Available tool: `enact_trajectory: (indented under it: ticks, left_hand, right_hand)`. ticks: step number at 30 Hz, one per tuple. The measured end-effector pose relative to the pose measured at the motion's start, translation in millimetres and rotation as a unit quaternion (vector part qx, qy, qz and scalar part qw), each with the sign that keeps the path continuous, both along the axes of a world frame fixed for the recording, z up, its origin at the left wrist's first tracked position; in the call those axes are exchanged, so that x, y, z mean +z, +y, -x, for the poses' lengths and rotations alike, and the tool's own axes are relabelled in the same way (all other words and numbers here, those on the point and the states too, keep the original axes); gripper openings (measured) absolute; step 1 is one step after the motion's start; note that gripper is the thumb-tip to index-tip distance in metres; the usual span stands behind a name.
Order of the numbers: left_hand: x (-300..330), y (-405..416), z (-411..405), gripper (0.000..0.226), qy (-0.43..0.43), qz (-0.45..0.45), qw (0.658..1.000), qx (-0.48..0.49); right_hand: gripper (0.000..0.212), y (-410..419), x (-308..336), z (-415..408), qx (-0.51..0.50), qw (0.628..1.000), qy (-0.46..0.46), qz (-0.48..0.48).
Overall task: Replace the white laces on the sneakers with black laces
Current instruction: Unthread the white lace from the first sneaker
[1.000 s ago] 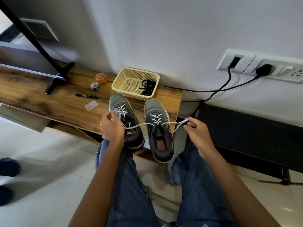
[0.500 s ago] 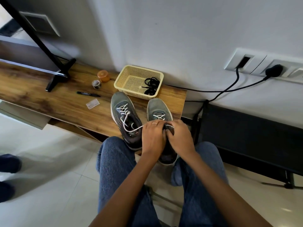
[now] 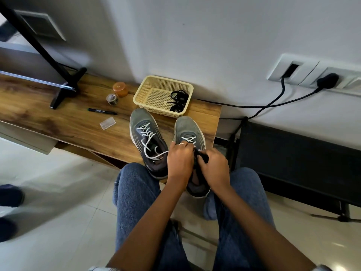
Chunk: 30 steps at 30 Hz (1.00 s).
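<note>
Hands met over the right sneaker [image 3: 190, 132] on the wooden shelf [image 3: 58, 122]: the left hand [image 3: 179, 161] pinched its white lace [image 3: 188, 139], the right hand [image 3: 214, 167] gripped its dark tongue [image 3: 202, 156]. Black laces [image 3: 178, 100] lay in the yellow basket [image 3: 148, 94]

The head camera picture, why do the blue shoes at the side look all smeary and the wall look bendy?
Head view: the dark blue shoes sit at the frame's edge, where the image smears; the wide lens bends the white socket strip; the two grey sneakers near the middle stay sharp.
</note>
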<state>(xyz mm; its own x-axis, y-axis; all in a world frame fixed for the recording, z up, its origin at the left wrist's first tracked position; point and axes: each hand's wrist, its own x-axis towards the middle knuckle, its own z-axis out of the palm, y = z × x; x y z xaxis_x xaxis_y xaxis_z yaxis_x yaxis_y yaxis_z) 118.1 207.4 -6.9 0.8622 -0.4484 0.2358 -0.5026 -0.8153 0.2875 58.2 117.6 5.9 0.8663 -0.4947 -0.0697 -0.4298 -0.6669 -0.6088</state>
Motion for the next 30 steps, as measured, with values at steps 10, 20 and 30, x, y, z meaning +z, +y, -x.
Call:
enact_trajectory:
  ticks: [10,20,30]
  left_hand:
    - [8,-3,10,0.006,0.198,0.242,0.934,0.170]
    - [0,-6,5,0.010,0.027,0.005,1.000,0.016]
    - [0,-1,4,0.010,0.069,0.083,0.994,0.032]
  right_hand:
    - [0.013,-1,-9,0,-0.096,0.993,-0.035,-0.059]
    - [0.013,-4,-7,-1,-0.073,0.996,-0.016,-0.050]
    - [0.012,-3,-8,2,-0.088,0.994,-0.024,-0.053]
